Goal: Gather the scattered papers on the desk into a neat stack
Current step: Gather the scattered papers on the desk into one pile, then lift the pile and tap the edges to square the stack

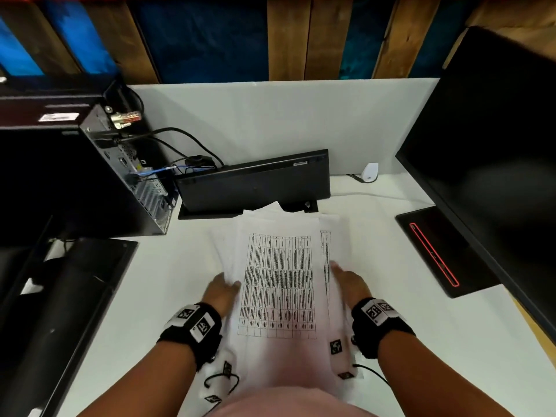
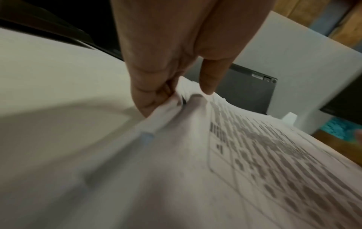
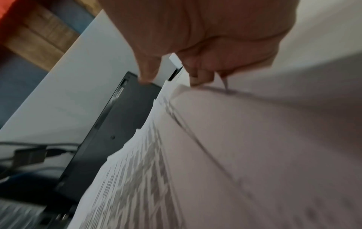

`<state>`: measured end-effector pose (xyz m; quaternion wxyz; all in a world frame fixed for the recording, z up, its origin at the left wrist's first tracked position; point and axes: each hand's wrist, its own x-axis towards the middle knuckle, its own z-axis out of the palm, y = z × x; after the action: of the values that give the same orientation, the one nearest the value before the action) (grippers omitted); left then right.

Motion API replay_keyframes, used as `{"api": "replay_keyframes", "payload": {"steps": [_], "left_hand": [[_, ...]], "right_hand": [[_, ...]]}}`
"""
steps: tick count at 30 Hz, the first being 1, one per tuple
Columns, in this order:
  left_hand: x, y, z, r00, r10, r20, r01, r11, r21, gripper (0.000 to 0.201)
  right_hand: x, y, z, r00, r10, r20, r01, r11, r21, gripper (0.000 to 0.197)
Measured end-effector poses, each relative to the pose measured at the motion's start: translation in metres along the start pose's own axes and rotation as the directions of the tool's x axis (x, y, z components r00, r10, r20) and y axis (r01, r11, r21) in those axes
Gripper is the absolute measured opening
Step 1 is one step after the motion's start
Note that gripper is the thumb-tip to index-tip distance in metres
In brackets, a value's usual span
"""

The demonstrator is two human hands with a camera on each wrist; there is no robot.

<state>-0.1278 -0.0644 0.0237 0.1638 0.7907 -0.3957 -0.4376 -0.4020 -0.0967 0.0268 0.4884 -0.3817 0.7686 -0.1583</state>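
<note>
A loose pile of white papers (image 1: 279, 284) lies in the middle of the white desk (image 1: 406, 326), its top sheet printed with a dense table. The sheets are fanned, with edges sticking out at the left, right and far end. My left hand (image 1: 224, 287) is at the pile's left edge. In the left wrist view its fingers (image 2: 150, 96) curl under the papers (image 2: 235, 155) and the thumb sits above. My right hand (image 1: 343, 278) is at the right edge. The right wrist view shows its fingers (image 3: 199, 77) curled at the papers (image 3: 245, 147), thumb stretched over the top.
A black keyboard (image 1: 255, 182) stands on edge against the white partition just beyond the pile. A computer tower (image 1: 120, 176) with cables is at the back left, and a dark monitor (image 1: 496, 145) with its red-lined base (image 1: 436, 254) at the right. Another black stand (image 1: 75, 296) fills the left.
</note>
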Motion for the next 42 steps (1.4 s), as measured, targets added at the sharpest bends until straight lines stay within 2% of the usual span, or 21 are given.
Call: {"api": "replay_keyframes", "payload": {"steps": [3,5,7,8,9,11,13,15,17,19,21,23,25,27,30,33,36,37,40,42], "left_hand": [[-0.006,0.011,0.017,0.993,-0.012,0.119,0.011,1.0,0.013,0.051],[-0.01,0.011,0.018,0.989,0.0,0.15,0.004,1.0,-0.028,0.047],[-0.017,0.006,0.003,0.981,0.046,0.191,-0.008,0.98,-0.196,0.043],[-0.022,0.006,-0.006,0.969,0.089,0.231,-0.003,0.938,-0.346,0.055],[-0.026,0.004,-0.015,0.956,0.135,0.26,0.006,0.877,-0.48,0.072],[-0.031,0.008,-0.033,0.937,0.225,0.267,-0.011,0.784,-0.621,0.096],[-0.047,0.027,-0.05,0.92,0.319,0.226,-0.089,0.733,-0.674,0.089],[-0.059,0.051,-0.066,0.928,0.364,0.084,-0.215,0.706,-0.675,0.076],[-0.069,0.071,-0.083,0.93,0.361,-0.071,-0.316,0.685,-0.657,0.08],[-0.075,0.085,-0.098,0.905,0.397,-0.153,-0.398,0.663,-0.634,0.092],[-0.077,0.088,-0.11,0.872,0.441,-0.21,-0.469,0.635,-0.614,0.083],[-0.082,0.088,-0.116,0.856,0.469,-0.217,-0.496,0.63,-0.597,0.079],[-0.085,0.085,-0.117,0.857,0.476,-0.199,-0.49,0.628,-0.605,0.094],[-0.086,0.081,-0.114,0.854,0.496,-0.156,-0.477,0.628,-0.615,0.1],[-0.085,0.08,-0.11,0.847,0.519,-0.116,-0.476,0.642,-0.601,0.091],[-0.08,0.077,-0.115,0.848,0.521,-0.099,-0.469,0.649,-0.599,0.085],[-0.077,0.075,-0.109,0.852,0.523,-0.044,-0.451,0.688,-0.569,0.09],[-0.076,0.076,-0.105,0.855,0.516,-0.06,-0.457,0.693,-0.558,0.086],[-0.075,0.08,-0.1,0.849,0.486,-0.207,-0.509,0.648,-0.567,0.055],[-0.075,0.081,-0.107,0.838,0.497,-0.226,-0.524,0.615,-0.59,0.055]], "right_hand": [[-0.006,0.0,0.015,0.987,-0.1,0.13,0.098,0.995,0.014,0.087],[-0.005,0.0,0.013,0.985,-0.134,0.11,0.129,0.99,0.051,0.078],[-0.01,-0.004,0.001,0.975,-0.193,0.108,0.172,0.97,0.173,0.063],[-0.012,-0.006,-0.007,0.967,-0.219,0.127,0.178,0.946,0.272,0.062],[-0.018,-0.009,-0.014,0.96,-0.239,0.148,0.169,0.911,0.376,0.07],[-0.027,-0.017,-0.025,0.939,-0.303,0.163,0.172,0.825,0.538,0.089],[-0.041,-0.033,-0.03,0.912,-0.382,0.152,0.224,0.77,0.597,0.086],[-0.06,-0.056,-0.034,0.883,-0.449,0.133,0.306,0.768,0.562,0.063],[-0.081,-0.076,-0.035,0.857,-0.509,0.076,0.395,0.744,0.539,0.033],[-0.097,-0.09,-0.036,0.84,-0.542,0.006,0.451,0.706,0.547,0.029],[-0.109,-0.099,-0.035,0.821,-0.567,-0.072,0.511,0.672,0.535,0.029],[-0.118,-0.103,-0.035,0.802,-0.584,-0.123,0.555,0.652,0.516,0.029],[-0.122,-0.103,-0.036,0.79,-0.596,-0.147,0.578,0.641,0.505,0.031],[-0.124,-0.102,-0.035,0.783,-0.607,-0.136,0.584,0.643,0.495,0.034],[-0.123,-0.103,-0.031,0.761,-0.636,-0.132,0.605,0.62,0.5,0.053],[-0.119,-0.106,-0.033,0.749,-0.65,-0.131,0.595,0.571,0.566,0.052],[-0.115,-0.107,-0.03,0.763,-0.636,-0.114,0.577,0.592,0.563,0.052],[-0.113,-0.107,-0.027,0.759,-0.642,-0.11,0.58,0.59,0.561,0.053],[-0.115,-0.11,-0.023,0.759,-0.627,-0.176,0.594,0.557,0.58,0.051],[-0.121,-0.115,-0.031,0.761,-0.614,-0.207,0.593,0.531,0.605,0.045]]}}
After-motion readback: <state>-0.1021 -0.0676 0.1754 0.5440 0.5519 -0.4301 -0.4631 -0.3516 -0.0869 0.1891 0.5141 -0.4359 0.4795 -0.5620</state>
